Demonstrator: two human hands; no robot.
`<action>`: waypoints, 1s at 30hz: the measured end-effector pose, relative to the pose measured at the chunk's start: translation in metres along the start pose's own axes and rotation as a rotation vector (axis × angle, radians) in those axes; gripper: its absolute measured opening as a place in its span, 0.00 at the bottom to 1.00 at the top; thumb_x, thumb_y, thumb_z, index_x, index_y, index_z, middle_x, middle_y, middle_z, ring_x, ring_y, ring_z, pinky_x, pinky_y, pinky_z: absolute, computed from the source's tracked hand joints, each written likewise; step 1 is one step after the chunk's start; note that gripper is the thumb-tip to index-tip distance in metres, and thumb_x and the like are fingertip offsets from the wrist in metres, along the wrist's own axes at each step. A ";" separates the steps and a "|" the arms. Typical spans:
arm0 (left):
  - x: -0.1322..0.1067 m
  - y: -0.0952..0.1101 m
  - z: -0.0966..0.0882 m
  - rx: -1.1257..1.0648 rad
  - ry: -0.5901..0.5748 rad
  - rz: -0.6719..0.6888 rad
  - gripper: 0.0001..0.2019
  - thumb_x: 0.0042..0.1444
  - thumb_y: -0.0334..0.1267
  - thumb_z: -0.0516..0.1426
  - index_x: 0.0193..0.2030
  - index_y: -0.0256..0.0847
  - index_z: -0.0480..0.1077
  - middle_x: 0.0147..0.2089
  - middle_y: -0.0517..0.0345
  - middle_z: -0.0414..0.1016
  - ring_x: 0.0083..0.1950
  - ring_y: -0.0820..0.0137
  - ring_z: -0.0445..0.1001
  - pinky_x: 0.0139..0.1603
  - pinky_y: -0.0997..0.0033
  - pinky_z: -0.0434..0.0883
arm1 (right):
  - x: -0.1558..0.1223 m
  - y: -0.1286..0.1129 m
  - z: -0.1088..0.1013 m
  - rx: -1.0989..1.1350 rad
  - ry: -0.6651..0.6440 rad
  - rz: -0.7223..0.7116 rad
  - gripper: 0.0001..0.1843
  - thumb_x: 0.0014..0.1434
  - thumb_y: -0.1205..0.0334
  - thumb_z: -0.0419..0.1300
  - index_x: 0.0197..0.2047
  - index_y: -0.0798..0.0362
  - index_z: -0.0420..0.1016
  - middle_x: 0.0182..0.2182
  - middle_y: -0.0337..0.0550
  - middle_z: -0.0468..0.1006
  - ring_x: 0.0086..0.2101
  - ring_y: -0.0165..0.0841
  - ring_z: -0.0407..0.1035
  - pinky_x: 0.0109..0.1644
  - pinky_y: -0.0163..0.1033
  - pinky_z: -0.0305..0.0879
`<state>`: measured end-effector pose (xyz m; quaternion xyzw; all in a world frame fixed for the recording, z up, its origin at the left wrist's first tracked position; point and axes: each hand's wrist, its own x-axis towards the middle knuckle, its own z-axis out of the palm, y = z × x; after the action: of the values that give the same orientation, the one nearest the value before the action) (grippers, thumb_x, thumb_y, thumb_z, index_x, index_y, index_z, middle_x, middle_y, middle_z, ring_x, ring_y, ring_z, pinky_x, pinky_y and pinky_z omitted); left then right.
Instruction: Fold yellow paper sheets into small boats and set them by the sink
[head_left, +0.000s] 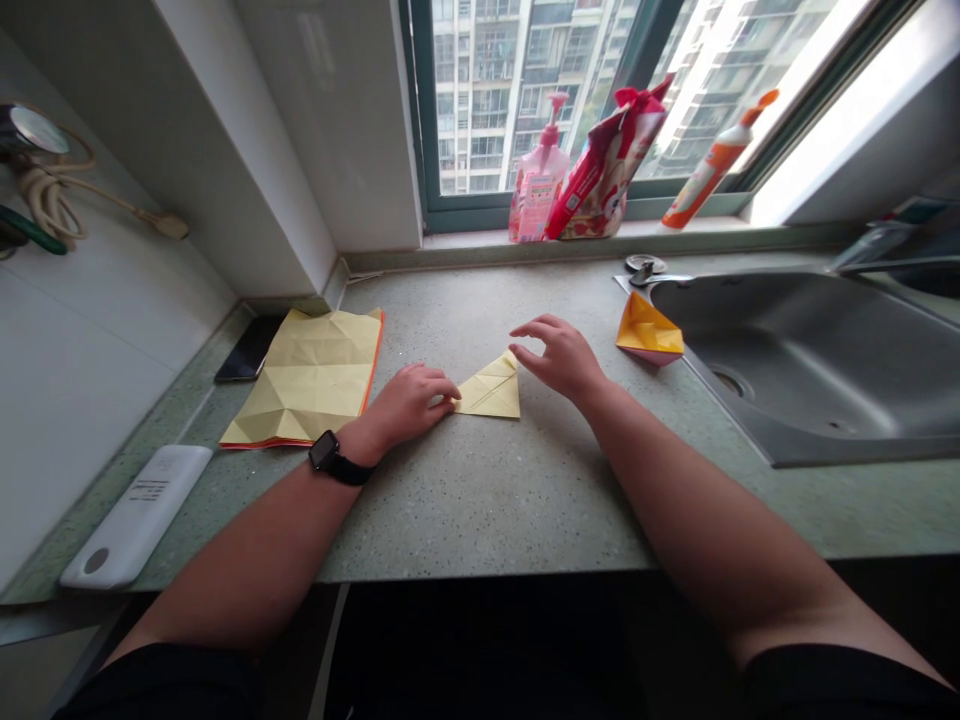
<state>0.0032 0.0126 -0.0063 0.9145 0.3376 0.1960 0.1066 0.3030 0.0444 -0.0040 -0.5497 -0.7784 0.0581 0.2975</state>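
A yellow paper folded into a triangle (493,390) lies flat on the speckled counter (480,500). My left hand (409,402), with a black watch on the wrist, is curled closed, and its fingertips press the triangle's left corner. My right hand (559,355) hovers just right of the triangle's top corner, fingers spread and curved, holding nothing. A folded orange-and-yellow paper boat (649,331) sits to the right by the sink.
A stack of creased yellow sheets (315,378) lies to the left, beside a black phone (247,350). A white device (139,515) sits near the front-left edge. A steel sink (810,370) fills the right. Bottles and a red bag (607,165) stand on the windowsill.
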 end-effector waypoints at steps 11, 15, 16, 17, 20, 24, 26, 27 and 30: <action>-0.002 0.004 0.009 0.048 0.073 -0.166 0.21 0.66 0.40 0.66 0.65 0.42 0.76 0.61 0.47 0.79 0.62 0.54 0.76 0.67 0.48 0.72 | -0.014 -0.037 0.006 -0.064 -0.367 -0.087 0.08 0.66 0.57 0.69 0.48 0.46 0.86 0.42 0.44 0.84 0.38 0.36 0.77 0.41 0.42 0.68; -0.004 0.000 0.011 0.066 0.059 -0.195 0.18 0.68 0.42 0.64 0.62 0.44 0.79 0.61 0.47 0.79 0.62 0.54 0.75 0.70 0.45 0.69 | -0.010 -0.036 0.001 -0.062 -0.408 -0.063 0.06 0.65 0.56 0.70 0.39 0.48 0.82 0.34 0.42 0.83 0.35 0.37 0.74 0.37 0.42 0.64; -0.004 0.000 0.011 0.071 0.054 -0.202 0.17 0.68 0.42 0.63 0.61 0.44 0.79 0.61 0.47 0.79 0.62 0.54 0.75 0.70 0.44 0.69 | -0.010 -0.036 0.000 -0.068 -0.418 -0.057 0.07 0.64 0.55 0.70 0.36 0.48 0.81 0.33 0.42 0.82 0.34 0.37 0.74 0.36 0.43 0.63; -0.003 -0.001 0.011 0.075 0.049 -0.211 0.16 0.69 0.41 0.62 0.60 0.43 0.80 0.61 0.46 0.80 0.62 0.54 0.76 0.70 0.44 0.69 | -0.010 -0.035 -0.002 -0.074 -0.429 -0.054 0.09 0.64 0.54 0.71 0.34 0.47 0.79 0.32 0.42 0.82 0.33 0.36 0.73 0.35 0.43 0.61; -0.003 -0.002 0.011 0.088 0.049 -0.248 0.15 0.70 0.38 0.60 0.59 0.41 0.81 0.60 0.45 0.80 0.61 0.53 0.76 0.69 0.44 0.70 | -0.010 -0.033 -0.002 -0.091 -0.455 -0.063 0.09 0.63 0.55 0.70 0.32 0.46 0.78 0.33 0.42 0.83 0.32 0.36 0.72 0.33 0.43 0.59; -0.002 -0.004 0.011 0.076 0.092 -0.259 0.14 0.68 0.36 0.61 0.57 0.42 0.82 0.59 0.47 0.81 0.61 0.54 0.77 0.68 0.46 0.71 | -0.010 -0.029 0.003 -0.091 -0.473 -0.058 0.05 0.62 0.57 0.70 0.36 0.46 0.80 0.35 0.42 0.84 0.33 0.36 0.73 0.34 0.43 0.59; -0.001 -0.004 0.010 0.040 0.104 -0.262 0.13 0.67 0.36 0.61 0.56 0.42 0.82 0.58 0.48 0.82 0.60 0.55 0.78 0.68 0.47 0.72 | -0.010 -0.029 0.005 -0.083 -0.483 -0.046 0.05 0.62 0.58 0.70 0.36 0.46 0.80 0.35 0.42 0.84 0.33 0.36 0.73 0.34 0.43 0.59; 0.000 -0.004 0.010 0.014 0.105 -0.268 0.13 0.67 0.36 0.61 0.56 0.42 0.82 0.58 0.48 0.82 0.60 0.55 0.78 0.68 0.48 0.72 | -0.010 -0.029 0.006 -0.081 -0.487 -0.042 0.05 0.62 0.58 0.70 0.36 0.46 0.80 0.36 0.42 0.84 0.33 0.36 0.73 0.34 0.42 0.60; 0.001 -0.002 0.007 -0.078 0.119 -0.302 0.13 0.65 0.34 0.61 0.55 0.40 0.80 0.56 0.47 0.82 0.61 0.55 0.78 0.68 0.48 0.73 | -0.009 -0.029 0.005 -0.083 -0.491 -0.038 0.04 0.63 0.59 0.69 0.37 0.47 0.80 0.37 0.42 0.85 0.34 0.36 0.73 0.35 0.42 0.60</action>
<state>0.0060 0.0145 -0.0124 0.8353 0.4689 0.2447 0.1501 0.2780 0.0261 0.0003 -0.5161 -0.8393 0.1523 0.0775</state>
